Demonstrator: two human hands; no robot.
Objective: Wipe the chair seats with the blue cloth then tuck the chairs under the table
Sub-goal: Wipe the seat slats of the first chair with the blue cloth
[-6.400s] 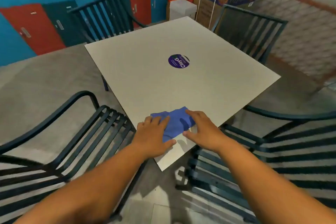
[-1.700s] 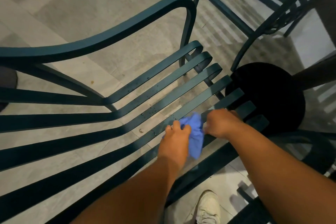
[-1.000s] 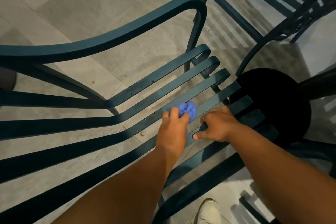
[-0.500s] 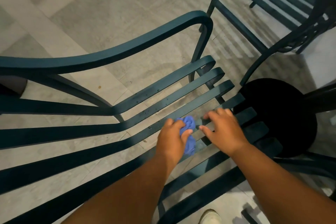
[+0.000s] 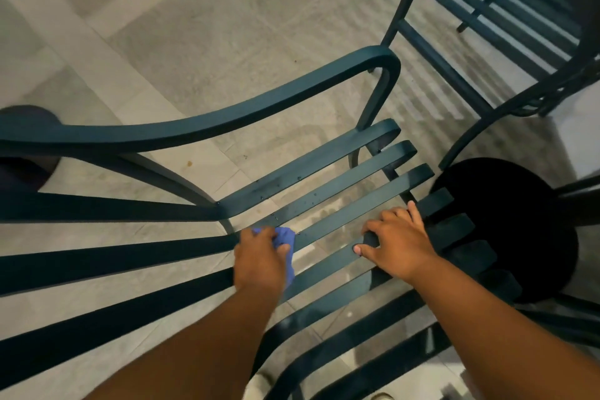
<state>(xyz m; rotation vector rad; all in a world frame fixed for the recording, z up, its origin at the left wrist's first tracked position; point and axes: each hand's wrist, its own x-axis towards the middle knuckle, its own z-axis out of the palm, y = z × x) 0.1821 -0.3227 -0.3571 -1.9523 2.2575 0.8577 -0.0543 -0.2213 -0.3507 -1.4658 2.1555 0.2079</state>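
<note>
Chair seat (image 5: 341, 204), dark teal metal slats running from the backrest bend to the curled front edge, fills the middle of the head view and is in the course of being wiped. Its armrest (image 5: 259, 107) arches along the far side. A second chair (image 5: 487, 26) of the same make stands beyond the front edge, toward the upper right corner, and the round black table base (image 5: 519, 227) sits just past the front slat ends at the right; neither chair appears tucked under the table, though the tabletop itself is out of view.

Left hand (image 5: 259, 263) is closed over the bunched blue cloth (image 5: 285, 237), pressing it on the middle slats near the backrest bend. Right hand (image 5: 396, 243) rests on the slats near the front edge, fingers loosely spread and hooked over a slat, thumb under its edge, steadying the seat.

Small dark specks remain on the two slats nearest the armrest. Judged from this: wiping of the first seat is under way, other seats and all tucking are left.
</note>
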